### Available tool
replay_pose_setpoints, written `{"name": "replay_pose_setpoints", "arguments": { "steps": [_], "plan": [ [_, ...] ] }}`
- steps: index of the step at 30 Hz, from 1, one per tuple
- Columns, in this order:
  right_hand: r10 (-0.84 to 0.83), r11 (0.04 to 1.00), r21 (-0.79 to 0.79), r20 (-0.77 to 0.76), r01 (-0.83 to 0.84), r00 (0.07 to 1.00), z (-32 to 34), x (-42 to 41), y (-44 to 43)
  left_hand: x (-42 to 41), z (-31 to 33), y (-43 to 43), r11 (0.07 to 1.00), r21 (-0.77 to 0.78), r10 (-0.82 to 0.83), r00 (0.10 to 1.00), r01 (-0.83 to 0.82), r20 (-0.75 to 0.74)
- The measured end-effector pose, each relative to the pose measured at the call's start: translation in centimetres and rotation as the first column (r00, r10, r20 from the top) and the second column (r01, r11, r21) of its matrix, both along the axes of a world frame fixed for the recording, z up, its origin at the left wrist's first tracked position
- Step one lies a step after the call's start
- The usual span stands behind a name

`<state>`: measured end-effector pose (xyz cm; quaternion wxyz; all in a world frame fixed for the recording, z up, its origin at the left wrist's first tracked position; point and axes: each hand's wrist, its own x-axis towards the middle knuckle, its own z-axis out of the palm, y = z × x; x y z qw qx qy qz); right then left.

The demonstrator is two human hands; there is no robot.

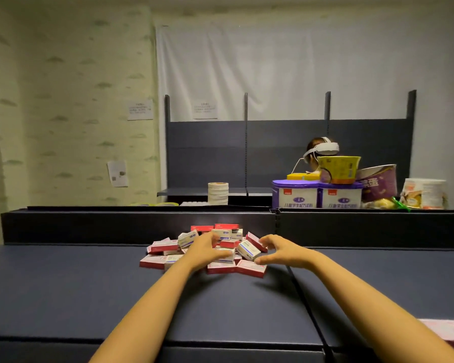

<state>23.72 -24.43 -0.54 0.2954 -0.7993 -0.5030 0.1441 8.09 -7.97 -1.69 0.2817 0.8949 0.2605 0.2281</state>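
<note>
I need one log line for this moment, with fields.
phase: reach | left hand: curled over box pile | right hand: arched at pile's right edge | grip: unclear | surface: dark table
</note>
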Motion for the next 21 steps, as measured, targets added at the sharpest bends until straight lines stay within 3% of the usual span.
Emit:
{"name": "replay_pose_setpoints", "arguments": {
  "steps": [9, 21],
  "plan": [
    [-0.033, 0.996, -0.087, 0.058, 0.038, 0.998, -1.0, 1.0, 1.8, 4.7, -1.1, 0.0, 0.961, 0.098, 0.243, 0.961, -0.257, 0.133],
    [0.009, 0.982, -0.189, 0.164, 0.023, 0.986, -1.6, 0.1, 2.1, -0.5, -0.8, 2.1, 0.998, 0.058, -0.047, 0.96, 0.032, 0.275]
  ]
}}
